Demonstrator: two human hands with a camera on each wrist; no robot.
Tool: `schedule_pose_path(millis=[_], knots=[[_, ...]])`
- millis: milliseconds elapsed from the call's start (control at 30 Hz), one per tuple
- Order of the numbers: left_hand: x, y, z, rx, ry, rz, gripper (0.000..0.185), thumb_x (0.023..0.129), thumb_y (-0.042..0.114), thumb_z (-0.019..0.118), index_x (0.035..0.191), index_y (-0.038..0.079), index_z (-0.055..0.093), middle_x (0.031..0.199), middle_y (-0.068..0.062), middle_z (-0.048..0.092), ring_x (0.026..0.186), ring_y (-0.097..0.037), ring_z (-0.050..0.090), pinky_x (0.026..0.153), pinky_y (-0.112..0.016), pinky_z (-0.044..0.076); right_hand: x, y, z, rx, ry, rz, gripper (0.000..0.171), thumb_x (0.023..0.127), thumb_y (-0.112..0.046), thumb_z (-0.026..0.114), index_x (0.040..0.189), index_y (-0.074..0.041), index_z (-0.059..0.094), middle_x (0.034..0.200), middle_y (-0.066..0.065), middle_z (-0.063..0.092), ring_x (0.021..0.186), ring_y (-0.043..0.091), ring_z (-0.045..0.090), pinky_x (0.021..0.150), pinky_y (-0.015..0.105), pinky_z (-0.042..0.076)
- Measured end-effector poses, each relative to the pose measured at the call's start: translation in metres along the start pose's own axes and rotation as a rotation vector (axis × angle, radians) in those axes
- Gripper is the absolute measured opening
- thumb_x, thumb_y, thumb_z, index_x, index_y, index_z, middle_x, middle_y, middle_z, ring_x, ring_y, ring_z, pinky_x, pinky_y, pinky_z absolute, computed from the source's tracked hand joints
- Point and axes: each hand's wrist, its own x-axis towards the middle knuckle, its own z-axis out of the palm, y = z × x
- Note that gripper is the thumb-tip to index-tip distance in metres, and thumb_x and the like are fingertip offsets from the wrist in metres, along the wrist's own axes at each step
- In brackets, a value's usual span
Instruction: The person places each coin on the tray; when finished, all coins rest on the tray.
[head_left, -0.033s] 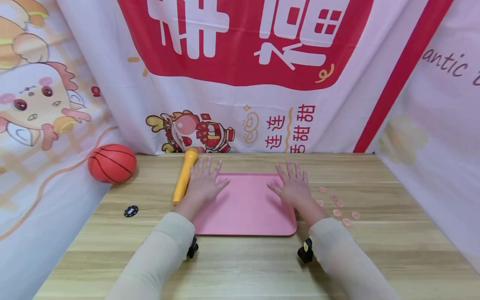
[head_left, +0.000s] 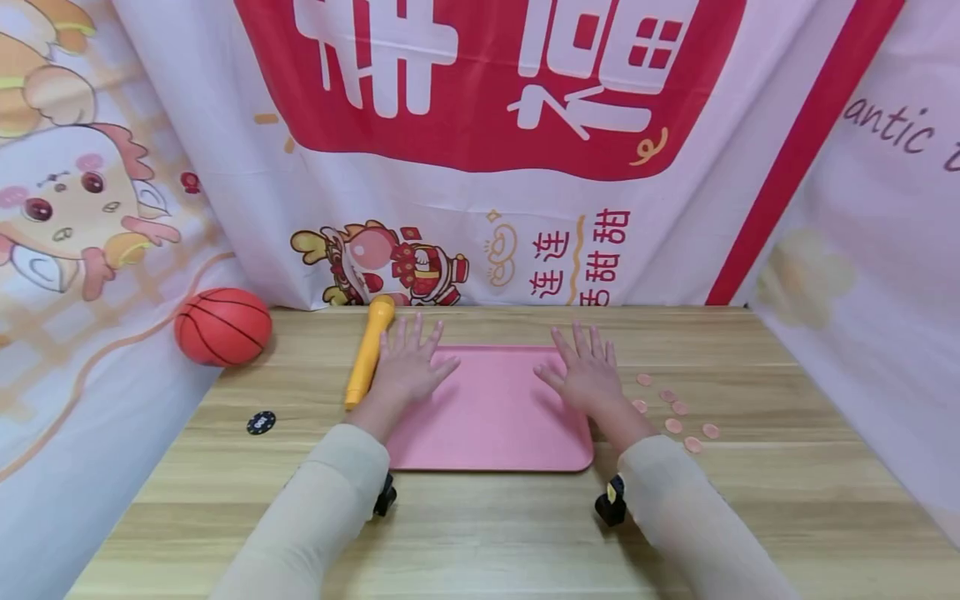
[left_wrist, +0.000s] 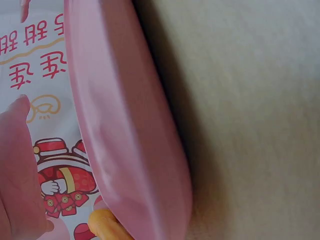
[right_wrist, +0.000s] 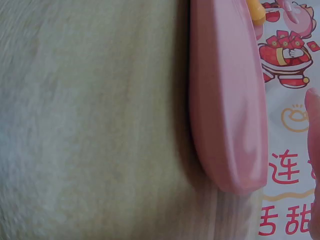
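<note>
Pink tray point(head_left: 491, 412) lies flat at the centre of the wooden surface point(head_left: 480, 533), its long side running left to right, with both of a person's hands resting on it. Behind the surface hangs a large printed cloth backdrop point(head_left: 480, 150) in red, white and pink, with cartoon figures and bold characters. The left hand point(head_left: 405, 362) lies palm down on the tray's far left corner, fingers point(head_left: 415, 331) straight and spread apart, gripping nothing. The right hand point(head_left: 588, 371) lies palm down on the tray's far right part, its fingers straight and fanned out as well, holding nothing. Cream sleeves point(head_left: 315, 517) cover both forearms, each with a small black device strapped beneath the wrist. An orange toy basketball point(head_left: 223, 327) sits at the far left edge of the surface, against the cloth. A yellow toy microphone point(head_left: 370, 350) lies just left of the left hand, its head pointing far. A scatter of small pink discs point(head_left: 675, 412) lies on the surface just right of the right hand. A single black poker chip point(head_left: 261, 422) rests on the surface, left of the tray and nearer than the basketball. The wrist views show only the tray's rim close up, beside the sleeve.
</note>
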Motion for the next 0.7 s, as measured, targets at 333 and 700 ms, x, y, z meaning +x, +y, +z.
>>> schedule_pose_path(millis=[333, 700], knots=[[-0.006, -0.011, 0.003, -0.048, 0.044, -0.001, 0.082, 0.095, 0.069, 0.029, 0.159, 0.023, 0.006, 0.164, -0.012, -0.011, 0.151, -0.037, -0.013, 0.119, -0.060, -0.009, -0.005, 0.005, -0.008, 0.012, 0.021, -0.006, 0.082, 0.095, -0.068, 0.034, 0.159, -0.021, 0.012, 0.164, 0.015, -0.005, 0.150, 0.039, -0.010, 0.120, 0.058, -0.005], [-0.061, -0.046, -0.004, -0.488, 0.115, -0.040, 0.074, 0.101, 0.039, 0.046, 0.154, -0.004, 0.016, 0.157, -0.030, 0.021, 0.145, -0.046, 0.022, 0.118, -0.058, 0.019, -0.061, 0.066, -0.028, 0.359, 0.174, 0.046, 0.054, 0.102, -0.035, 0.047, 0.146, -0.003, 0.042, 0.152, 0.027, 0.034, 0.134, 0.048, 0.039, 0.109, 0.063, 0.033]])
